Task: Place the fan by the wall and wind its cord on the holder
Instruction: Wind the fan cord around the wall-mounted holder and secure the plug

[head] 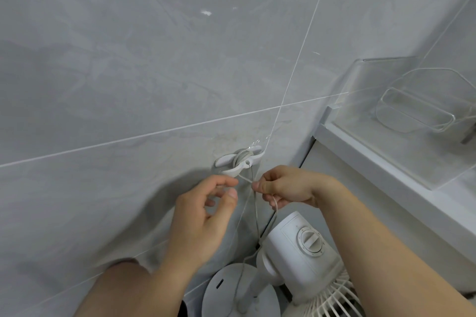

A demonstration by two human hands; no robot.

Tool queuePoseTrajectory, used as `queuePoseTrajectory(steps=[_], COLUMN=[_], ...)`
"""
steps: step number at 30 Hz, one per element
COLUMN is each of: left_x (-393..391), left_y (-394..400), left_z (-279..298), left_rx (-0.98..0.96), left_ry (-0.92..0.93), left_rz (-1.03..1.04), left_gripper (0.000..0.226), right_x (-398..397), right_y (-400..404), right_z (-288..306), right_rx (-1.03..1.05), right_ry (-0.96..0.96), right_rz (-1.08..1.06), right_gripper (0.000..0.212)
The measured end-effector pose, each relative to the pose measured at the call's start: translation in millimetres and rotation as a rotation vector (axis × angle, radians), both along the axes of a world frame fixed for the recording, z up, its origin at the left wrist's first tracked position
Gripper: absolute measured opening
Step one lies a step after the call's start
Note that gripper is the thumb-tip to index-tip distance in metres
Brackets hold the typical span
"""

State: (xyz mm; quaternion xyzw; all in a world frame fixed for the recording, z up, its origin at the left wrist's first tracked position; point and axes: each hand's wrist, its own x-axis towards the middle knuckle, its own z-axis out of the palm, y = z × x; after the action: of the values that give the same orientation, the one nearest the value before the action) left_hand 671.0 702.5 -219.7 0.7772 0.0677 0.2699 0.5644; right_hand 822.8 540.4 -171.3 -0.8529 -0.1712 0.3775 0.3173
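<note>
A white fan (296, 247) with a round dial stands against the grey tiled wall (128, 72), its round base (226, 291) below. A white cord holder (239, 161) is stuck on the wall, with a few turns of the thin white cord (255, 216) around its middle. My right hand (286, 188) pinches the cord just below the holder; the cord hangs from it down to the fan. My left hand (206, 216) is beside it on the left, fingers curled and apart, thumb and forefinger close to the cord near the holder but holding nothing I can see.
A white ledge (386, 175) runs along the right side, with a clear plastic shelf or dish (414, 110) mounted above it. A dark gap (307, 152) separates the ledge from the wall. My knee (123, 288) is at the bottom left.
</note>
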Motion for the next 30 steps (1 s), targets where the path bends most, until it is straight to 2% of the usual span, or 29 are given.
queuePoseTrajectory(steps=[3, 7, 10, 16, 20, 26, 30], left_x=[-3, -2, -2, 2, 2, 4, 3], left_y=[-3, -6, -7, -10, -10, -12, -17], left_z=[8, 11, 6, -1, -8, -13, -13], left_rx=[0.122, 0.036, 0.041, 0.095, 0.135, 0.126, 0.173], left_ry=[-0.121, -0.162, -0.141, -0.124, -0.113, -0.081, -0.095], left_rz=[0.042, 0.015, -0.001, -0.019, -0.03, -0.042, -0.054], left_gripper=[0.019, 0.018, 0.018, 0.016, 0.014, 0.016, 0.015], right_x=[3, 8, 6, 9, 11, 15, 16], right_y=[4, 7, 7, -1, -6, 2, 5], right_z=[2, 2, 2, 5, 9, 19, 21], right_rx=[-0.026, -0.075, -0.062, -0.009, -0.036, 0.205, 0.349], right_ry=[-0.161, -0.362, -0.435, -0.444, -0.388, -0.193, -0.163], right_rz=[-0.061, -0.056, -0.043, -0.12, -0.208, -0.482, -0.553], right_gripper=[0.037, 0.041, 0.04, 0.034, 0.057, 0.04, 0.032])
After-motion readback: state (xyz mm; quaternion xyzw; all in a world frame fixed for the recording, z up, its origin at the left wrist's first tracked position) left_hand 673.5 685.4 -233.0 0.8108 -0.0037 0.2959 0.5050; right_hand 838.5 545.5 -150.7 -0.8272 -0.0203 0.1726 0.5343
